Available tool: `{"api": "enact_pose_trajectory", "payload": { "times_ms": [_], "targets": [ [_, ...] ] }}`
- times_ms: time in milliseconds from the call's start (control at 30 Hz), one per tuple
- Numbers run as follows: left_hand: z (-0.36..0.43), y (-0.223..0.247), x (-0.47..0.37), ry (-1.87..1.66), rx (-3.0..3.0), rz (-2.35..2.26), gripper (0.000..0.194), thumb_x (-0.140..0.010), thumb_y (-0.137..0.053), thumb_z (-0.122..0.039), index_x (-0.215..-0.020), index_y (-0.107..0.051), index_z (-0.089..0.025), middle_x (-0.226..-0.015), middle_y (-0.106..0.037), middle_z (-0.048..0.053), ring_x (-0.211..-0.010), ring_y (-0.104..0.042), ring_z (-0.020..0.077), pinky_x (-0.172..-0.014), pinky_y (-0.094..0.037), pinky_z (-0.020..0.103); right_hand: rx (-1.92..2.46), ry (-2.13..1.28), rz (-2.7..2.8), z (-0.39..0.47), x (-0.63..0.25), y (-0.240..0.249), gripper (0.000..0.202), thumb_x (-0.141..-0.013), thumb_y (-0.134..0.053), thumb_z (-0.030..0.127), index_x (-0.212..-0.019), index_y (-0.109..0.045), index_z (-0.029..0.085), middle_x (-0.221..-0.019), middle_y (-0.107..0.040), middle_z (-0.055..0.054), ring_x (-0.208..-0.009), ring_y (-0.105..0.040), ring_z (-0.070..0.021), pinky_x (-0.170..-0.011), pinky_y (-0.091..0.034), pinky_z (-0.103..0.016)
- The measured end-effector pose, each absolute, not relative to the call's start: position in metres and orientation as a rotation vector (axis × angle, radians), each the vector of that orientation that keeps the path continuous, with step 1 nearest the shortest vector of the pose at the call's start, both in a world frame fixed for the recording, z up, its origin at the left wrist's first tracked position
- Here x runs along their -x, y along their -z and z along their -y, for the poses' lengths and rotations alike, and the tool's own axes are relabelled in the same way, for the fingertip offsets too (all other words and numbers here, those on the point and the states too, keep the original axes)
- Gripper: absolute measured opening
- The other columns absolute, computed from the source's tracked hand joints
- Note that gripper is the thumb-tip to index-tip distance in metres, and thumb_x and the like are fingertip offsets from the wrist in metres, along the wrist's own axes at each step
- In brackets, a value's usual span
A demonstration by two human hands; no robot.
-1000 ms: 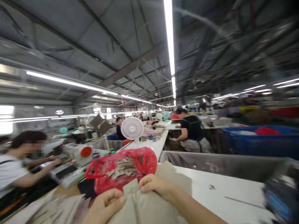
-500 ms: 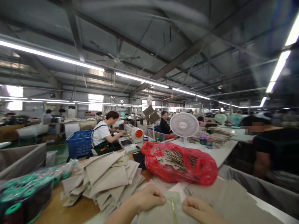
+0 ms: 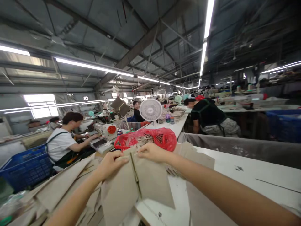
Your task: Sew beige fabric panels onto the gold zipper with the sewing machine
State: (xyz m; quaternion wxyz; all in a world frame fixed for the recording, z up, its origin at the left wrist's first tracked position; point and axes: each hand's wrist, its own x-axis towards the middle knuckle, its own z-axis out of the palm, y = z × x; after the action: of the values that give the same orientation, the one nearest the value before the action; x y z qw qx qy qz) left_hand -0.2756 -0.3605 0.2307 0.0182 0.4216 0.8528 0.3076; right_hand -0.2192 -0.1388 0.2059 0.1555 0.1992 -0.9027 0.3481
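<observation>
A beige fabric piece (image 3: pixel 152 179) with a gold-toned zipper (image 3: pixel 135 174) down its middle hangs between my two hands. My left hand (image 3: pixel 113 163) pinches its upper left edge, thumb on top. On the other side of the zipper, my right hand (image 3: pixel 151 152) grips the upper right edge. The lower part of the fabric spreads over the white tabletop (image 3: pixel 162 213). A pile of similar beige pieces (image 3: pixel 63 179) lies to the left. Just beyond my hands sits a red plastic bag (image 3: pixel 168 138) holding many thin brown pieces.
A white fan (image 3: pixel 150 110) stands behind the bag. One person (image 3: pixel 62 141) works at a sewing machine (image 3: pixel 105 130) on the left, beside a blue crate (image 3: pixel 25 166). Another person (image 3: pixel 207 113) bends over at the right, behind a grey cloth-lined bin (image 3: pixel 235 147).
My view has turned to the right. Both hands have moved forward and up with the zippered fabric, so more of it shows. The thread cones at left have left the view.
</observation>
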Motion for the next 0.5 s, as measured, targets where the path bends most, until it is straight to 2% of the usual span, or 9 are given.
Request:
{"api": "enact_pose_trajectory", "payload": {
  "times_ms": [67,133,200,267,400,500],
  "targets": [
    [0.364,-0.226,0.260,-0.921,-1.615,-2.856,0.025,-0.085,-0.051,-0.036,-0.075,-0.063,-0.017,-0.078,-0.055,0.002,-0.074,-0.049,0.0150,-0.067,-0.038,0.024,-0.584,-0.836,2.518,0.138,0.201,-0.210,0.015,-0.086,-0.055,0.015,-0.089,-0.069,0.012,-0.085,-0.062,-0.008,-0.084,-0.051,-0.0208,-0.079,-0.035,-0.032],
    [0.368,-0.201,0.241,-0.700,-2.205,-2.990,0.023,-0.091,-0.043,-0.021,-0.095,-0.065,-0.019,-0.085,-0.058,0.004,-0.076,-0.053,0.0142,-0.066,-0.039,0.023,-0.660,-0.579,2.471,0.135,0.175,-0.193,0.022,-0.092,-0.046,0.015,-0.099,-0.067,0.013,-0.089,-0.059,-0.011,-0.089,-0.046,-0.0231,-0.081,-0.032,-0.038],
    [0.370,-0.159,0.222,-0.374,-2.700,-2.915,0.029,-0.093,-0.037,-0.014,-0.112,-0.059,-0.017,-0.088,-0.061,0.006,-0.078,-0.055,0.0150,-0.067,-0.043,0.024,-0.813,-0.087,2.403,0.131,0.149,-0.156,0.029,-0.095,-0.036,0.015,-0.108,-0.062,0.010,-0.087,-0.058,-0.012,-0.082,-0.045,-0.0233,-0.075,-0.033,-0.039],
    [0.367,-0.109,0.202,-0.204,-2.771,-2.818,0.030,-0.094,-0.033,-0.013,-0.112,-0.057,-0.013,-0.086,-0.061,0.008,-0.077,-0.056,0.0163,-0.067,-0.046,0.026,-0.876,0.152,2.439,0.128,0.127,-0.108,0.029,-0.094,-0.035,0.012,-0.107,-0.060,0.007,-0.083,-0.057,-0.011,-0.077,-0.045,-0.0229,-0.070,-0.035,-0.038],
    [0.354,-0.035,0.172,-0.315,-2.459,-2.849,0.031,-0.093,-0.030,-0.010,-0.107,-0.058,-0.012,-0.084,-0.060,0.009,-0.072,-0.057,0.0174,-0.063,-0.049,0.028,-0.738,0.037,2.683,0.127,0.103,-0.035,0.019,-0.091,-0.043,0.012,-0.095,-0.061,0.010,-0.087,-0.057,-0.010,-0.082,-0.048,-0.0234,-0.072,-0.039,-0.036],
    [0.349,-0.018,0.165,-0.439,-2.233,-2.919,0.030,-0.093,-0.033,-0.012,-0.110,-0.058,-0.014,-0.086,-0.059,0.009,-0.073,-0.057,0.0181,-0.062,-0.050,0.029,-0.577,-0.085,2.769,0.127,0.098,-0.022,0.015,-0.088,-0.049,0.011,-0.097,-0.061,0.010,-0.095,-0.058,-0.011,-0.088,-0.050,-0.0224,-0.077,-0.041,-0.034]
  ]
}}
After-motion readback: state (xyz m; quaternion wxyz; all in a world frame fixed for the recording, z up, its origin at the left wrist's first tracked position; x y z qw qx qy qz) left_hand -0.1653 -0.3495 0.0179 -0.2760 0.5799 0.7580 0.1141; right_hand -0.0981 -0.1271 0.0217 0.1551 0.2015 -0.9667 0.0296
